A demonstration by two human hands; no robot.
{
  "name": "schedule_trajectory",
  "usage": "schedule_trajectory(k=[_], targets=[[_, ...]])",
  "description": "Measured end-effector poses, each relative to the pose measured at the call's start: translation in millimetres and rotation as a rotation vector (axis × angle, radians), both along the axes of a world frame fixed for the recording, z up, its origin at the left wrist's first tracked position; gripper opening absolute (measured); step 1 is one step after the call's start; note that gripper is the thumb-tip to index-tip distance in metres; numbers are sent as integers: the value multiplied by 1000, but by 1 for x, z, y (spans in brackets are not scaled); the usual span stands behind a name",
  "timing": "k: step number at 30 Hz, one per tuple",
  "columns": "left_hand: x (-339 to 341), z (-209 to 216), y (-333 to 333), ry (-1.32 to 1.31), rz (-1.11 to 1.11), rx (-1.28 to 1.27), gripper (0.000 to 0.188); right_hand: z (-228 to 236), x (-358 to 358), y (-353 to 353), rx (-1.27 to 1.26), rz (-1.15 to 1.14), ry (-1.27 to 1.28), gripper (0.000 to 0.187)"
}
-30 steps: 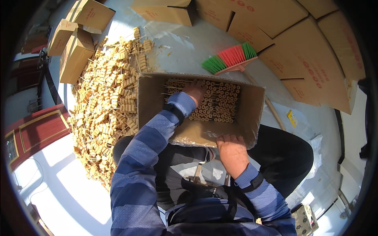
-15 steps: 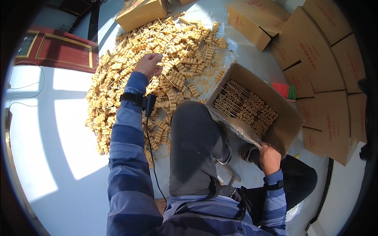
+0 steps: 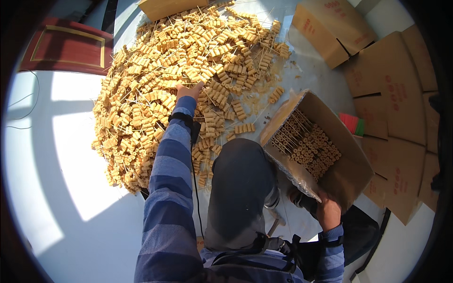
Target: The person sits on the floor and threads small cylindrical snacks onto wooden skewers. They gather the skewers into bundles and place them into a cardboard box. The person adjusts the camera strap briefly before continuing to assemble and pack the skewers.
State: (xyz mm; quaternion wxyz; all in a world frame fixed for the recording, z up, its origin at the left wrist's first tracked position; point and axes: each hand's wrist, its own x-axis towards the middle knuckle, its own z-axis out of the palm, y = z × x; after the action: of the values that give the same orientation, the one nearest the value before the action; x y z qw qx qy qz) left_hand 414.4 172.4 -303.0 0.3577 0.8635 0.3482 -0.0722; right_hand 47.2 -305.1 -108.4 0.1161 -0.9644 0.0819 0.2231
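My left hand point(image 3: 189, 90) reaches into a large heap of tan, ridged rolls threaded on thin sticks point(image 3: 151, 101). Its thumb and a finger show apart among the skewers, and the other fingertips are hidden. No skewer is visibly lifted in it. At the near edge of an open cardboard box point(image 3: 351, 162), my right hand point(image 3: 328, 212) grips the rim, its fingers partly hidden by the wall. Inside the box, skewered rolls point(image 3: 314, 153) lie packed in rows, their round ends facing up and bare sticks toward the far left side.
Flattened and folded cartons point(image 3: 391, 99) cover the right side. Another carton point(image 3: 172, 7) stands behind the heap. A red and green bundle point(image 3: 351, 124) lies beyond the box. My bent knee point(image 3: 240, 174) is between heap and box. A dark cable point(image 3: 196, 203) hangs from my left wrist.
My left hand has lowered onto the heap, its fingers now among the skewers. My right hand stays at the box rim, reaching slightly further inside. The whole view has shifted.
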Motion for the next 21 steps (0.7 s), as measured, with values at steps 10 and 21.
schedule_trajectory(k=[10,21], targets=[[33,-32,-16,356,96,-337,30,-2,7,-2,53,-12,101,46],[41,-45,-20,-12,680,-840,35,-4,10,-1,37,16,92,48]])
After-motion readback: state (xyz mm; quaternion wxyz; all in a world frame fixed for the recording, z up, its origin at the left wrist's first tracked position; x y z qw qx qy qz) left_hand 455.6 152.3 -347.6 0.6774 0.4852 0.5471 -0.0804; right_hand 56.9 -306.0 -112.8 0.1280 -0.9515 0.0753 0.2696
